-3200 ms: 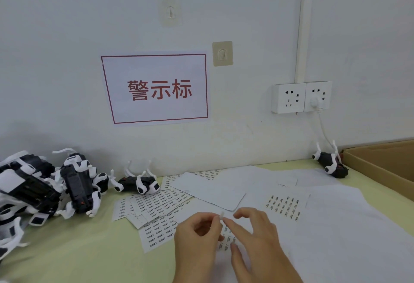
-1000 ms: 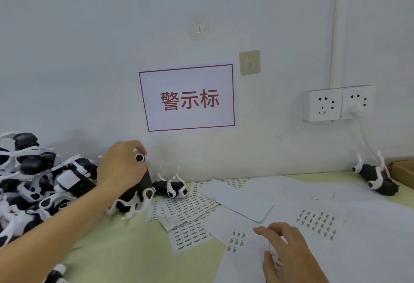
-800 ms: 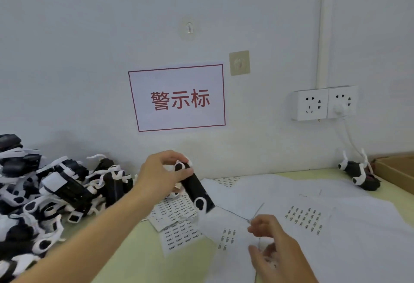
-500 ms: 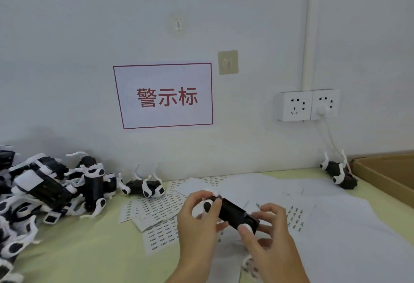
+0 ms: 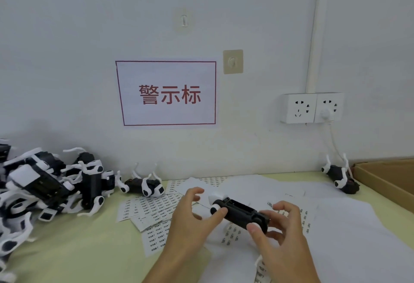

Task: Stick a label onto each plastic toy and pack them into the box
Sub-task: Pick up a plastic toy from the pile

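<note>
A black-and-white plastic toy (image 5: 238, 212) lies sideways in the air above the paper sheets, held at both ends. My left hand (image 5: 190, 220) grips its left end with the thumb on a white wheel-like part. My right hand (image 5: 280, 235) grips the right end, thumb on the black body. A small label seems to stick to a right fingertip; it is too small to tell. A heap of like toys (image 5: 42, 188) lies at the left. One toy (image 5: 145, 185) sits by the wall, another (image 5: 340, 178) next to the cardboard box (image 5: 385, 178) at the right.
Label sheets (image 5: 152, 208) with small printed stickers are spread under and left of my hands. White backing paper (image 5: 349, 226) covers the right of the yellow-green table (image 5: 74, 249). The wall behind carries a red-framed sign (image 5: 167, 93) and a socket (image 5: 311, 107) with a cord.
My left hand reached to the heap, picked up a toy and brought it to the middle. My right hand left the label sheets and took the toy's other end.
</note>
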`<action>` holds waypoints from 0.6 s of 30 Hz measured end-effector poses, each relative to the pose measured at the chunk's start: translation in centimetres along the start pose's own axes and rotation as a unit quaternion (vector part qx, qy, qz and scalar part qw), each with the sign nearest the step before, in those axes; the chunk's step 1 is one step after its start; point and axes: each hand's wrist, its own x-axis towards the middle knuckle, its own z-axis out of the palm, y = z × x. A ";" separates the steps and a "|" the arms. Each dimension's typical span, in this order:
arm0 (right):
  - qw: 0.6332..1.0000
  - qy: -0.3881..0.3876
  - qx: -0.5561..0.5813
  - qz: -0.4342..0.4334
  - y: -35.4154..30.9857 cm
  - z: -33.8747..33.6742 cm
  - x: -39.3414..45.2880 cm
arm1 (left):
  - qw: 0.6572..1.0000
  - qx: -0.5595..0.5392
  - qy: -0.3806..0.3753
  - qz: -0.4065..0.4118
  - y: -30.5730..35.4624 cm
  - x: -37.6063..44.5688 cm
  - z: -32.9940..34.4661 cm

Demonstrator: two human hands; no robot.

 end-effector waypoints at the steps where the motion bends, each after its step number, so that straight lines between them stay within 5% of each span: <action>1: 1.000 -0.009 -0.006 -0.005 0.0 -0.2 0.0 | 1.000 -0.005 -0.021 0.019 -0.2 0.0 -0.5; 7: 0.996 -0.086 -0.019 -0.014 0.1 -0.5 -0.3 | 0.972 -0.134 -0.188 0.037 -2.2 -0.4 -0.5; 13: 0.995 -0.092 -0.026 -0.002 0.0 -0.2 -0.4 | 0.972 -0.154 -0.168 0.056 -2.8 0.2 -0.9; 18: 0.998 -0.054 -0.005 0.026 -0.2 -0.3 -0.3 | 0.983 -0.173 -0.055 0.026 -3.1 0.5 -0.6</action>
